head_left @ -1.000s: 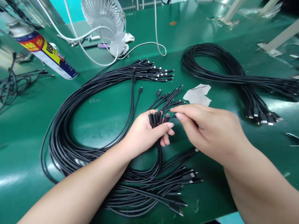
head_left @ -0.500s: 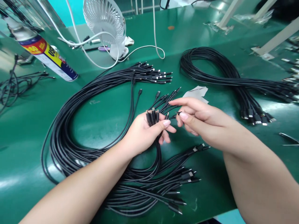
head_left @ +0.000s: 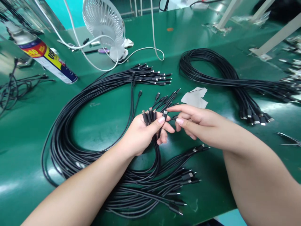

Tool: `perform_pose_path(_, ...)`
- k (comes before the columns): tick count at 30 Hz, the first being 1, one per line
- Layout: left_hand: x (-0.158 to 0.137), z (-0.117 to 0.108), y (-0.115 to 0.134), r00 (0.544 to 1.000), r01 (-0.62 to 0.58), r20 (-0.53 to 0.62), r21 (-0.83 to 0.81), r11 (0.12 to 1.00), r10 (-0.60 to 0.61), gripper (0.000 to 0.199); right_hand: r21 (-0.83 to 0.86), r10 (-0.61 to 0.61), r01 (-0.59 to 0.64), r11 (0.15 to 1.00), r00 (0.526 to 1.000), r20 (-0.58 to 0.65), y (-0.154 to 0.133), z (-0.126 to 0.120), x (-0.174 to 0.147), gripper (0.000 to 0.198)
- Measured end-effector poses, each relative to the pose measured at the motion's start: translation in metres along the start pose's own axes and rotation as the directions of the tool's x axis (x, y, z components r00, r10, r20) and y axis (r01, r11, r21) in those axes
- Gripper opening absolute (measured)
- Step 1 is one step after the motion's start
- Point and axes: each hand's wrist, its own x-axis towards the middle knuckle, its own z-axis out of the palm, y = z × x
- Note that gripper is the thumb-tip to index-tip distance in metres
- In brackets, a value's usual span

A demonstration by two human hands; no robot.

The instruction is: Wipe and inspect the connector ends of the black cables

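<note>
My left hand [head_left: 147, 133] is closed around several black USB cables, their connector ends [head_left: 149, 115] standing up above the fingers. One USB connector [head_left: 165, 113], its metal face showing, sits between that thumb and the fingers, slightly apart from the bunch. My right hand [head_left: 194, 121] is close on the right, its index fingertip at the tip of this connector. Between its thumb and curled fingers it pinches a dark USB cable end [head_left: 174, 117], mostly hidden. Behind the hands, more loose cable ends [head_left: 170, 98] lie on the green table [head_left: 105, 125].
A large loop of black cables [head_left: 63, 125] curves around the left. Another coiled bundle [head_left: 209, 53] lies at the back right. A white fan [head_left: 103, 22], a spray can [head_left: 47, 56], white paper [head_left: 195, 96] and metal tweezers [head_left: 289, 138] are also on the table.
The connector at my left thumb has turned to show its flat metal face. My right index finger has come down to its tip. The whole view has shifted slightly.
</note>
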Motion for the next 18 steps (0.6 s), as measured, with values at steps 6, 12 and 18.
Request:
perform_pose_path(6, 0.001, -0.001, -0.001, 1.0, -0.006, 0.026, -0.019, 1.0, 0.006, 0.023, 0.097, -0.101, 0.108, 0.989, 0.993, -0.067, 0.004, 0.004, 0.002, 0.027)
perform_pose_path(12, 0.0, -0.001, -0.001, 0.998, -0.004, 0.064, -0.012, 1.0, 0.005, 0.026, 0.072, -0.119, 0.145, 0.987, 0.951, -0.286, 0.002, 0.012, 0.005, 0.027)
perform_pose_path(18, -0.001, -0.001, -0.003, 0.979, 0.017, 0.205, 0.017, 1.0, -0.02, 0.029, 0.472, -0.159, 0.216, 0.855, 0.975, -0.157, 0.0, 0.025, 0.005, 0.017)
